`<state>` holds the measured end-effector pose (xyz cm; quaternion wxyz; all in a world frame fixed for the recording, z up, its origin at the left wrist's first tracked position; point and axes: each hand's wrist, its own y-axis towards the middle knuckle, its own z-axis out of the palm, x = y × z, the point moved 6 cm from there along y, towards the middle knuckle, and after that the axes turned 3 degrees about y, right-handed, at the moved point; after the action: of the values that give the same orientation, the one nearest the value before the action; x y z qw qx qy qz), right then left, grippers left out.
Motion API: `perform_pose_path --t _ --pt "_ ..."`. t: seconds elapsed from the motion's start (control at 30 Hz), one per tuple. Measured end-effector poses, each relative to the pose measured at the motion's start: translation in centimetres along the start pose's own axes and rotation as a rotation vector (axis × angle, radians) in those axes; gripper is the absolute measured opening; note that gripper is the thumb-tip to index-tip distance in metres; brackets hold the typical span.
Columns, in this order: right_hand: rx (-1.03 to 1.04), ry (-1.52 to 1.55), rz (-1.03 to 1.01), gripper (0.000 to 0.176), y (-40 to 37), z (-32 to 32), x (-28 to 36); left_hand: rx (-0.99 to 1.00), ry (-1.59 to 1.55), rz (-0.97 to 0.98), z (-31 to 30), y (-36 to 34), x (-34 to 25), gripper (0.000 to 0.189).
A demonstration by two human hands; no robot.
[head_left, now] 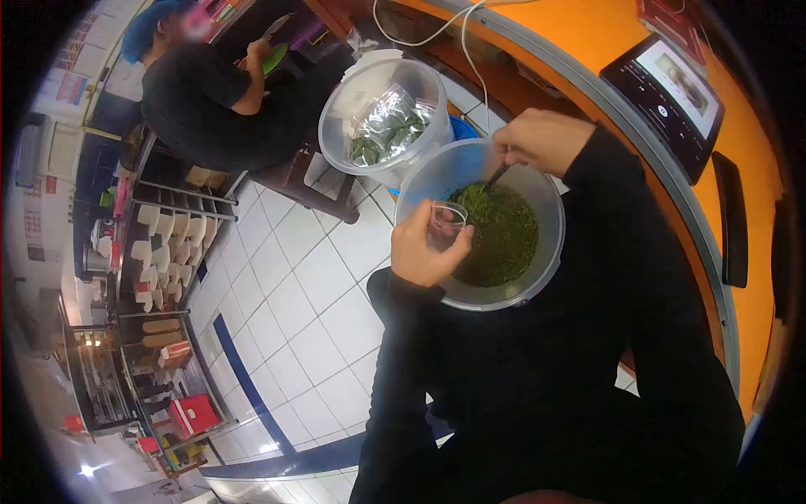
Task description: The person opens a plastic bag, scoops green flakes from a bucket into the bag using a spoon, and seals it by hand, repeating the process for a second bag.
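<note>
In the head view a clear plastic bucket (550, 252) holds a dark green chopped-herb sauce (502, 244). My left hand (426, 248) is over the bucket's left side, its fingers curled around a small clear plastic cup (449, 216). Across the bucket's far rim, my right hand (537, 143) grips the handle of a spoon (497, 175), whose lower end is down at the green sauce. The bowl of the spoon is hidden or too small to make out.
Behind stands another clear bucket (336, 126) with filled plastic bags (393, 126). A tablet (667, 101) rests on the orange counter (579, 34) at right. A person in a dark shirt (197, 105) works at upper left. Shelves (168, 252) hold white containers beyond the tiled floor (294, 286).
</note>
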<state>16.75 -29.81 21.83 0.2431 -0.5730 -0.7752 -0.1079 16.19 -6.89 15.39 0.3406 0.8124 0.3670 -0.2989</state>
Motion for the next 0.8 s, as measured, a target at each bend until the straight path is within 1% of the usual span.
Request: perform_pose_path --t 0.07,0.2,0.23,0.3,0.37,0.43,0.5,0.53,0.67,0.73,0.77,0.8 --pt "-0.104 -0.027 -0.052 0.009 -0.6 -2.7 0.3 -0.009 0.012 0.002 0.0 0.1 0.0 0.036" --pt "-0.183 -0.067 -0.057 0.007 -2.0 -5.9 2.4 0.004 0.039 -0.029 0.3 0.3 0.1 0.037" --pt "-0.183 -0.066 -0.060 0.007 -1.8 -5.8 2.5 0.011 0.071 -0.027 0.3 0.3 0.1 0.037" --pt "-0.216 -0.083 -0.196 0.008 -1.3 -5.0 3.2 0.022 0.075 -0.050 0.2 0.2 -0.1 0.037" --pt "-0.143 -0.147 -0.202 0.010 -0.2 -1.4 3.7 0.034 0.078 -0.066 0.3 0.3 -0.1 0.036" --pt "-0.206 -0.196 -0.337 0.013 -0.8 1.7 6.5 -0.028 0.127 0.049 0.3 0.3 0.0 0.036" --pt "-0.242 -0.162 -0.376 0.013 -1.7 3.9 8.4 -0.004 0.088 0.044 0.4 0.3 0.2 0.036" --pt "-0.273 -0.126 -0.415 0.014 -1.9 4.2 9.1 0.019 0.044 0.036 0.5 0.2 0.4 0.036" --pt "-0.287 -0.126 -0.433 0.017 -3.2 1.9 9.3 0.023 0.003 0.014 0.3 0.2 -0.3 0.039" --pt "-0.368 -0.110 -0.402 0.016 -4.1 0.3 8.7 0.042 -0.034 -0.090 0.0 0.2 -0.1 0.034" --pt "-0.371 -0.116 -0.404 0.016 -4.6 -0.2 8.5 0.038 -0.034 -0.085 0.0 0.2 -0.1 0.034" --pt "-0.429 -0.090 -0.371 0.015 -5.1 -0.9 8.2 0.035 -0.044 -0.070 0.0 0.2 0.0 0.035"
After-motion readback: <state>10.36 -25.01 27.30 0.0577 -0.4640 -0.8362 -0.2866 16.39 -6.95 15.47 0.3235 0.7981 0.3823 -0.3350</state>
